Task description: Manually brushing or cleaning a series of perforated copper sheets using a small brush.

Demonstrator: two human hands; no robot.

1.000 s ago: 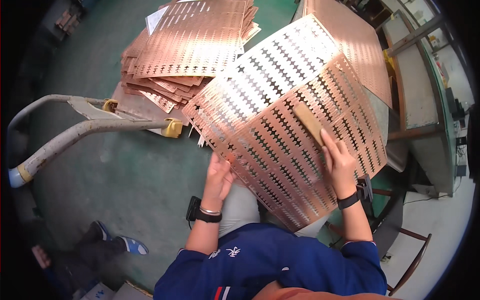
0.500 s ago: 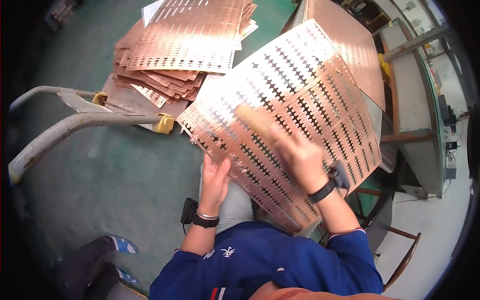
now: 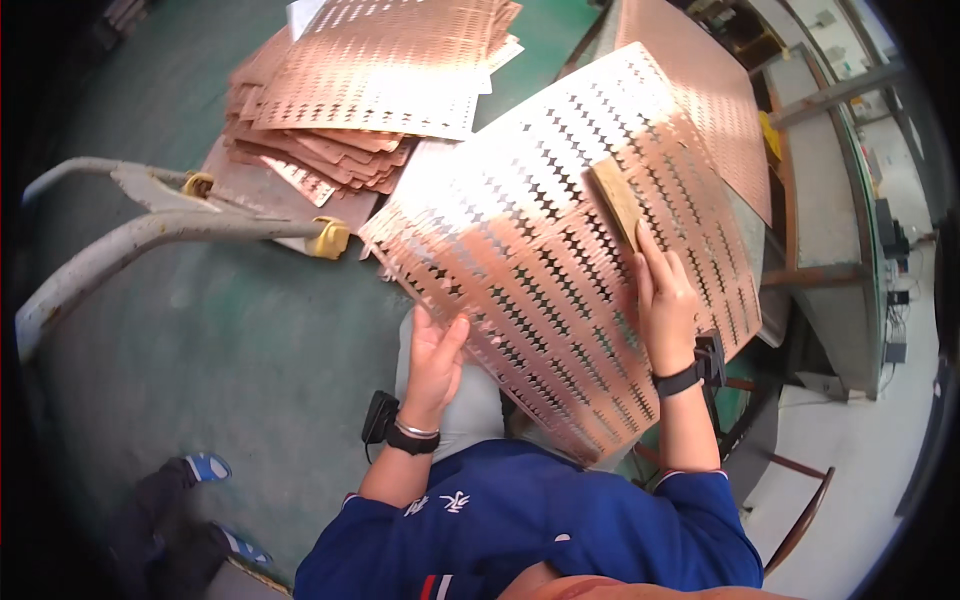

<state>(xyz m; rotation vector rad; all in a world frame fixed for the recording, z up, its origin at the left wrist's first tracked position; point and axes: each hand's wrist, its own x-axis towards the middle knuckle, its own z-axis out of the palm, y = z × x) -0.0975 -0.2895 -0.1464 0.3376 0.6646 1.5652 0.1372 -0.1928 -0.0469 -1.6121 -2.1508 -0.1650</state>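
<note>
A copper-coloured perforated sheet (image 3: 560,290) lies slanted before me, with rows of small dark cut-outs. Its near left edge is gripped by my left hand (image 3: 436,362), thumb on top and the fingers partly hidden beneath. My right hand (image 3: 668,305) is closed on a flat wooden stick (image 3: 615,200), which rests on or just over the sheet's upper right part. Small copper bits show along the left edge of the sheet.
A stack of similar copper sheets (image 3: 370,80) sits on a low cart with a grey tubular handle (image 3: 150,235) at far left. Another copper sheet (image 3: 700,90) lies beyond, at right. A chair (image 3: 800,520) is near right; another person's slippered feet (image 3: 208,467) are at lower left.
My right hand and the wooden stick have swung to the right across the sheet. My left hand keeps its hold on the edge. The other person's feet have shifted slightly left.
</note>
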